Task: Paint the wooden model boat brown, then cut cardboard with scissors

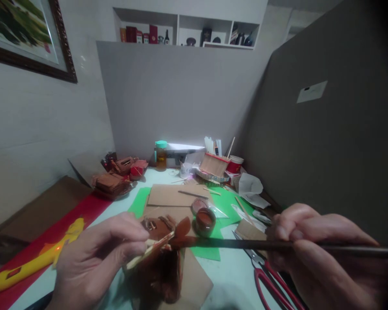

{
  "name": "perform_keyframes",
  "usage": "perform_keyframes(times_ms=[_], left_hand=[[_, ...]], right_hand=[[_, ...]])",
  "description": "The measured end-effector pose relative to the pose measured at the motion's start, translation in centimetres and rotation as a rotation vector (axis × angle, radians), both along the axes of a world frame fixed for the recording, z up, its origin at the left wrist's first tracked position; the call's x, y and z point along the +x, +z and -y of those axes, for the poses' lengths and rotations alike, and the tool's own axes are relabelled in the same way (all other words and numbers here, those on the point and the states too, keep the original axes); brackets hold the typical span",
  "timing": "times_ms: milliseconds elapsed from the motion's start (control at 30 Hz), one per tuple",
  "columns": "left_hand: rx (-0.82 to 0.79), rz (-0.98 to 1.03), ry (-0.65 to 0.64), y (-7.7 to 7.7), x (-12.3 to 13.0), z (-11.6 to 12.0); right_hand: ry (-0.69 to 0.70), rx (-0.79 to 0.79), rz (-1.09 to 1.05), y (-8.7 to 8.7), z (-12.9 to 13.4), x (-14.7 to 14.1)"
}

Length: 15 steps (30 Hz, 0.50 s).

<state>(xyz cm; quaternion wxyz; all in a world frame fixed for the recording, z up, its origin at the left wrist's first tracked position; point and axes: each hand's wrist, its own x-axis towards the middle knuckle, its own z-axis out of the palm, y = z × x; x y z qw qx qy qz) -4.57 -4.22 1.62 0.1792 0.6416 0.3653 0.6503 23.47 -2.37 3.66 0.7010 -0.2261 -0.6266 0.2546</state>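
Note:
My right hand (317, 254) is closed around the dark handle of a paintbrush (239, 244). The brush reaches left, and its brown-stained tip touches or nearly touches a thin pale strip (153, 247) partly coloured brown. Thumb and fingers of my left hand (100, 254) pinch that strip; whether it is wood or card I cannot tell. Directly below and behind it is a brown model-like piece (168, 275) with a small buckle-like detail, partly hidden by the strip and in shadow. Beyond the brush stands an open jar of brown paint (205, 221), with its round lid (199, 206) behind it.
Red-handled scissors (261, 275) lie under my right hand. At left, a yellow glue gun (35, 262) rests on red material. Cardboard (164, 196) and green sheets (224, 200) cover the middle. Brown pieces (113, 183), a drink bottle (161, 157) and a box (214, 164) stand farther back.

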Motion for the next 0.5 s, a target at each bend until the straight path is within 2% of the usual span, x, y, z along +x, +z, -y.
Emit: perform_keyframes(times_ms=[133, 233, 300, 500], left_hand=[[0.047, -0.072, -0.042, -0.4, -0.7, -0.4], [0.077, -0.093, -0.113, -0.2, -0.8, -0.6], [0.082, -0.111, -0.147, 0.3, -0.6, -0.6], [0.099, -0.230, -0.132, 2.2, -0.6, -1.1]], right_hand=[[0.089, -0.125, -0.139, 0.3, -0.6, 0.6], [0.088, -0.189, -0.245, 0.8, -1.2, 0.9], [0.079, -0.216, -0.309, 1.0, -1.7, 1.2], [0.071, -0.307, -0.508, 1.0, -3.4, 2.3]])
